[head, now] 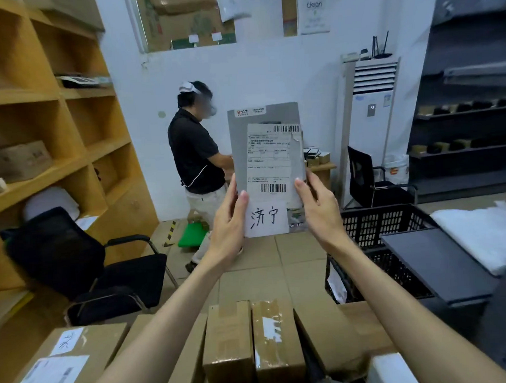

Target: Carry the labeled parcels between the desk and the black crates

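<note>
I hold a flat grey parcel (pixel 265 149) upright at arm's length, its shipping label and a white handwritten slip facing me. My left hand (pixel 228 222) grips its lower left edge, thumb on the front. My right hand (pixel 318 208) grips the lower right edge the same way. Two black crates (pixel 378 222) stand stacked on the floor to the right, below my right forearm. Several taped cardboard parcels (pixel 255 339) sit close below me, and a labeled box (pixel 63 362) lies at the lower left.
A person in a black shirt (pixel 196 153) stands at a far desk behind the parcel. A black chair (pixel 81 261) and wooden shelves (pixel 49 129) fill the left. A dark board (pixel 434 263) and white bag (pixel 479 230) lie right. Tiled floor stretches ahead.
</note>
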Demonstrator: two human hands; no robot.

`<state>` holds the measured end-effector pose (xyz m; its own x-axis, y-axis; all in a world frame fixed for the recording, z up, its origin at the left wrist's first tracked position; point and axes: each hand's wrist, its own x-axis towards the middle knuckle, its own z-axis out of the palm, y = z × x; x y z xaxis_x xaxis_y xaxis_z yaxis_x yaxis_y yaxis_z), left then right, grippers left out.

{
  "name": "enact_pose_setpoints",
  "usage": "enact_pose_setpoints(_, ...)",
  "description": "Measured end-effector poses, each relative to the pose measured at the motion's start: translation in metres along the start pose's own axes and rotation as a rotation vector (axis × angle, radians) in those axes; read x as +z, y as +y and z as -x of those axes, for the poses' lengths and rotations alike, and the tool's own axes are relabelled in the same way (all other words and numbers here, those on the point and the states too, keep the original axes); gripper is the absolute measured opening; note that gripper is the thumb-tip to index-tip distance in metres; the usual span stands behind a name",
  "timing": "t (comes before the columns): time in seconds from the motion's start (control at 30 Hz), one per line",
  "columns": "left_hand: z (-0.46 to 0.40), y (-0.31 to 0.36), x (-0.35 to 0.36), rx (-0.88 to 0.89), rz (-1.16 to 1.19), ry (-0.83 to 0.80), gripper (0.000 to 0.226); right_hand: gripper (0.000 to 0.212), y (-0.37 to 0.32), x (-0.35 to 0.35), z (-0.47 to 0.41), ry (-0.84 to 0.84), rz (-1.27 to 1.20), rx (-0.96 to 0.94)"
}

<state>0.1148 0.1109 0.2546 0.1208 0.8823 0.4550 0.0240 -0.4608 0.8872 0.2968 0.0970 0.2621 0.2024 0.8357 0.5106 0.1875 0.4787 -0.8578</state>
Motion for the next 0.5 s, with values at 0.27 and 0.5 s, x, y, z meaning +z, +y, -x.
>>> enact_pose_setpoints(0.27,0.005,0.011,-0.009,-0.001,-0.008,-0.023,0.057,0.04,-0.008,0.008,0.007,0.012,-0.039,-0.012)
enact_pose_setpoints(0.5,0.006,0.021,-0.016,-0.018,-0.026,-0.036,0.056,0.037,-0.016,0.015,0.008,0.011,-0.046,0.011)
